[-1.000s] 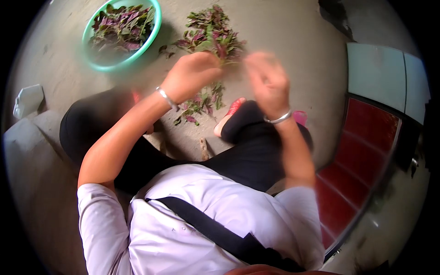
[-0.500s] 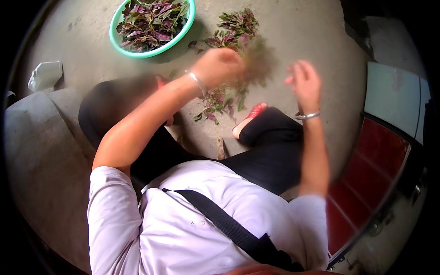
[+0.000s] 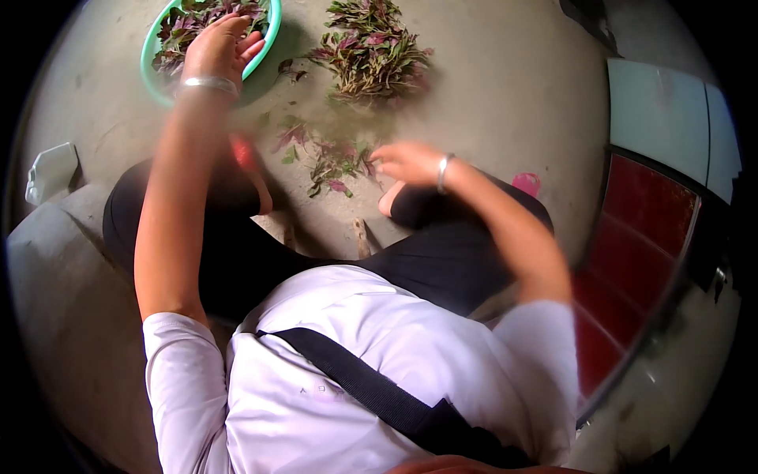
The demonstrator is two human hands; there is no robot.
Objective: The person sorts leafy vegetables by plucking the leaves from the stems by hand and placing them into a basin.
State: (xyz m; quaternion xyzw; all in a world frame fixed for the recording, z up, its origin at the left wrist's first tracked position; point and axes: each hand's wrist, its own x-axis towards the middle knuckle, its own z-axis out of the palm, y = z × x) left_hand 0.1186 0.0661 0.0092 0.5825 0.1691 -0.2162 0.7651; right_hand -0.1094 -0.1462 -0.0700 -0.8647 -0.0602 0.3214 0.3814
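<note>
My left hand is over the green-rimmed basin, its fingers bent and apart above the purple-green leaves; the palm side is mostly hidden. Low over the floor, my right hand reaches leftward with its fingers apart. Its fingertips are beside a loose scatter of small leaves, and contact is hard to tell. A larger pile of leafy stems lies on the floor beyond, stem ends toward me.
Both bent knees in black trousers and two red-strapped shoes frame the scattered leaves. A pale plastic container stands at far left. On the right are a pink object and a cabinet with pale and dark red panels.
My left hand has left the blurred bunch of stems and moved over the basin. That bunch appears on the pile now. My right hand has come down and left toward the scattered leaves.
</note>
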